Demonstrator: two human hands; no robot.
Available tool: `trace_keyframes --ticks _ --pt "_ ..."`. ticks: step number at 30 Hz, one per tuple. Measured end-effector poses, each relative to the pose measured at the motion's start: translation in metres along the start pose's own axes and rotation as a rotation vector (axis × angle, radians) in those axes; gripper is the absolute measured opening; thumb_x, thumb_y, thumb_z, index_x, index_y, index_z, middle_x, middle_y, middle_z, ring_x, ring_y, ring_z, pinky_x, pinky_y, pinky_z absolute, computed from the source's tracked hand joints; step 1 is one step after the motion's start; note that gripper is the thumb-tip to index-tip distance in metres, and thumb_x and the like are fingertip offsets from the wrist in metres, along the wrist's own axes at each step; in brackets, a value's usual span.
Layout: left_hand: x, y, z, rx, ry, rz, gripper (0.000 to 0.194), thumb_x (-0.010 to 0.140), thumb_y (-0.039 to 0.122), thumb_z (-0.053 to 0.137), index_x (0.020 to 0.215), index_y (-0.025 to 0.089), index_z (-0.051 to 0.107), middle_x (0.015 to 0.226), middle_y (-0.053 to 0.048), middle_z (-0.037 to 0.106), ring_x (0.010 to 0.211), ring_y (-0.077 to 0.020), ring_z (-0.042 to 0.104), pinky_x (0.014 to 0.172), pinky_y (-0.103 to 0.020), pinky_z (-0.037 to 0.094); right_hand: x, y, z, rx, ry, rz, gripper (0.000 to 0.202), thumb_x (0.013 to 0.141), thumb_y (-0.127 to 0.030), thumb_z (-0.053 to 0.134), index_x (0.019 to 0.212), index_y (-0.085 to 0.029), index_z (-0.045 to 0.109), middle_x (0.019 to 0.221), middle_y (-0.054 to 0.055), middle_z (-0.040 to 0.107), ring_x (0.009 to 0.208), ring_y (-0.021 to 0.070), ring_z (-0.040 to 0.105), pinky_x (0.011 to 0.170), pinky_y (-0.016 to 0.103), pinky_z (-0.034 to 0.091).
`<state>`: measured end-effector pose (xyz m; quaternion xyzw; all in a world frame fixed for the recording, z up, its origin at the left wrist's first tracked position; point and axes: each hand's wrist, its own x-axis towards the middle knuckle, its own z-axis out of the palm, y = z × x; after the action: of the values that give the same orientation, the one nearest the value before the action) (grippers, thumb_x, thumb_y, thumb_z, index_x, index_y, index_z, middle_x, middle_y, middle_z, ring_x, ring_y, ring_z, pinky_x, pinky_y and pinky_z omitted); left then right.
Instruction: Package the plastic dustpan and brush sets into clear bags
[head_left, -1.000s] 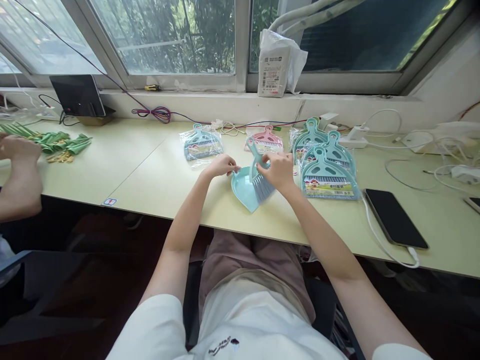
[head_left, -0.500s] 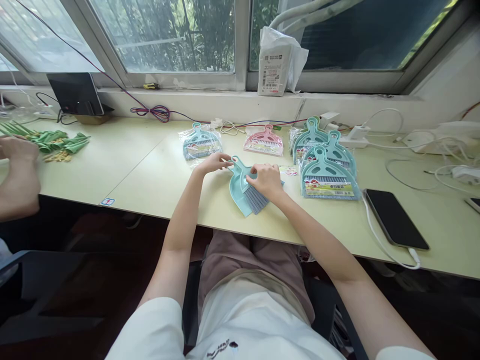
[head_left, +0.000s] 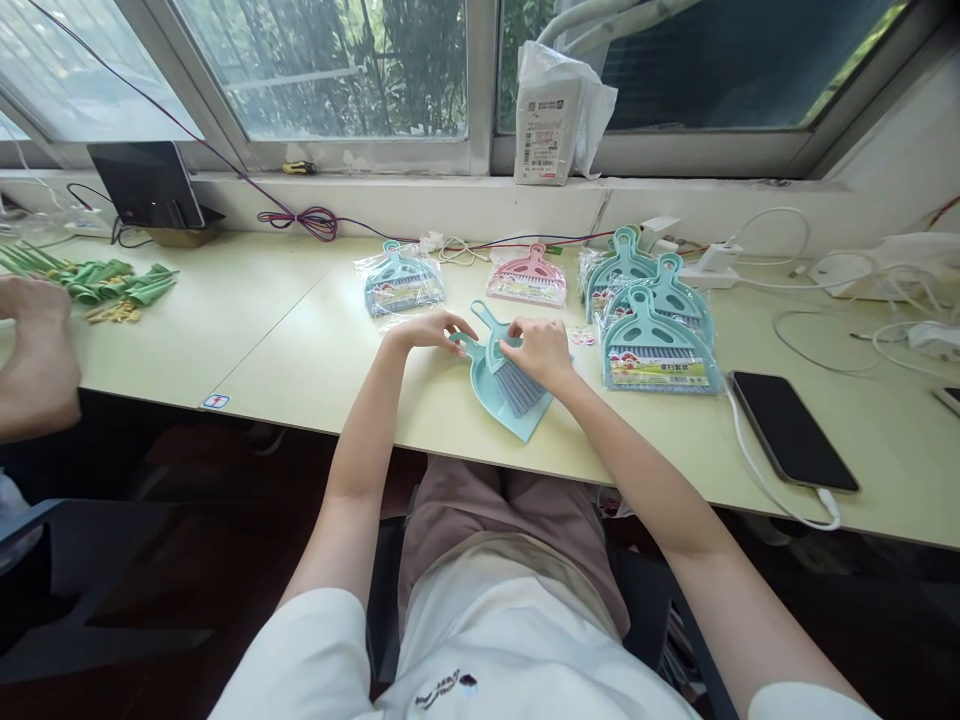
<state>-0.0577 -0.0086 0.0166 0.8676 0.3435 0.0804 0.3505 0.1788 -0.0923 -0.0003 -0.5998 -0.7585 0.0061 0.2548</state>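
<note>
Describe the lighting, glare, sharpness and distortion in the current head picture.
In the head view, daylight comes through the windows, and the table is bright while the space beneath it is very dark; in the head view, small glints dot the wrapped pink set; in the head view, the brush and dustpan look fairly sharp; in the head view, outer window uprights slant, seemingly wide-angle distortion.

Black phone (head_left: pixel 793 430) plugged into white cable (head_left: pixel 829 507), dark tablet (head_left: pixel 146 187), green bundles (head_left: pixel 112 282), bagged box (head_left: pixel 550 138)

Head-worn view, forward and down
</note>
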Motion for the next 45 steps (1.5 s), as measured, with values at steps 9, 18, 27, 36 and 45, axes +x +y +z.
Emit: trace_keyframes --ticks 9,18,27,36,45 --pt "0.007 -0.013 0.005 0.012 0.203 -0.054 0.047 0.064 0.044 0.078 0.104 0.02 0.073 0.092 -0.004 0.069 0.078 -0.0152 0.058 0.068 -0.025 0.042 -0.003 -0.002 -0.005 -0.112 -0.155 -0.143 0.019 0.084 -0.037 0.061 0.09 -0.02 0.067 0.092 0.008 0.074 0.091 0.0251 0.064 0.081 0.035 0.035" --pt "0.002 -0.006 0.001 -0.009 0.32 0.052 0.042 0.068 0.046 0.077 0.103 0.023 0.074 0.106 -0.006 0.07 0.088 -0.0161 0.06 0.083 -0.028 0.044 -0.005 -0.002 0.005 -0.122 -0.177 -0.155 0.021 0.087 -0.036 0.058 0.096 -0.02 0.067 0.097 0.007 0.073 0.091 0.0239 0.064 0.072 0.032 0.039" --pt "0.011 -0.004 0.003 0.075 0.407 0.125 0.02 0.07 0.036 0.073 0.079 0.019 0.079 0.087 -0.007 0.069 0.068 -0.0128 0.057 0.067 -0.026 0.045 -0.005 -0.001 0.013 -0.053 -0.141 -0.13 0.02 0.088 -0.038 0.057 0.095 -0.021 0.066 0.098 0.006 0.072 0.092 0.0226 0.064 0.069 0.029 0.039" --pt "-0.011 0.014 0.0 0.361 0.342 0.095 0.015 0.077 0.029 0.068 0.086 0.023 0.078 0.094 -0.006 0.071 0.083 -0.0186 0.062 0.079 -0.029 0.044 -0.002 -0.006 0.021 0.121 -0.068 -0.053 0.015 0.083 -0.035 0.062 0.091 -0.023 0.069 0.096 0.003 0.074 0.101 0.0229 0.062 0.078 0.031 0.044" --pt "-0.016 0.011 0.008 0.395 0.422 0.04 0.017 0.082 0.027 0.061 0.081 0.022 0.077 0.094 -0.007 0.073 0.083 -0.0192 0.065 0.073 -0.029 0.045 0.002 -0.011 0.022 0.246 -0.117 0.042 0.017 0.079 -0.029 0.066 0.092 -0.02 0.071 0.099 0.005 0.074 0.097 0.0204 0.066 0.084 0.03 0.047"
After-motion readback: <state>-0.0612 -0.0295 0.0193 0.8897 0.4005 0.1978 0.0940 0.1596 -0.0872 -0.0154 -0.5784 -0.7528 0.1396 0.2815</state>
